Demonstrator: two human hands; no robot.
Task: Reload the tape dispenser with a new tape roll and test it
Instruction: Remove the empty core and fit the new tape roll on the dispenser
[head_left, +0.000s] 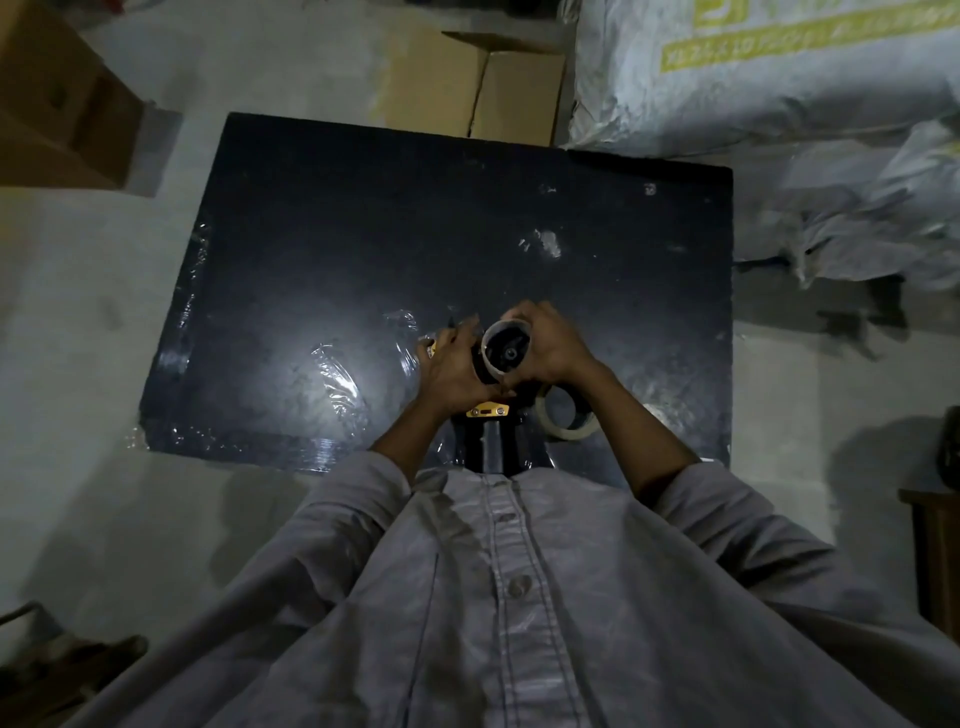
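Dim storage room, pale concrete floor; black desk (322, 218) w/ glossy top, scuffed, clear film scraps stuck on its near-left part (332, 374) and along the left edge. Cardboard boxes (498, 83) sit at the far edge and far left; big white woven sacks (769, 67) pile up on the right. Person stands over the near edge, grey button shirt (498, 597) filling the bottom of view. Tape dispenser (488, 410), black w/ yellow trim, is held just above the near-centre of the desk, handle pointing back toward the body, prob. so the hub faces up for loading. Left hand (452, 369) has its grip clamped on the dispenser body, steadying it; yellow bit shows past its fingers. Right hand (550, 343) has its grip curled round a roll core (506, 351) on the hub, fingers over the far rim. Can't tell if it's going on or coming off; looks thin and bare, so likely the spent core. Second tape roll (569, 415) lies flat on the desk just right of the dispenser, under the right forearm, near to hand, prob. the new one. Judgement: early stage, threading and test not yet done.
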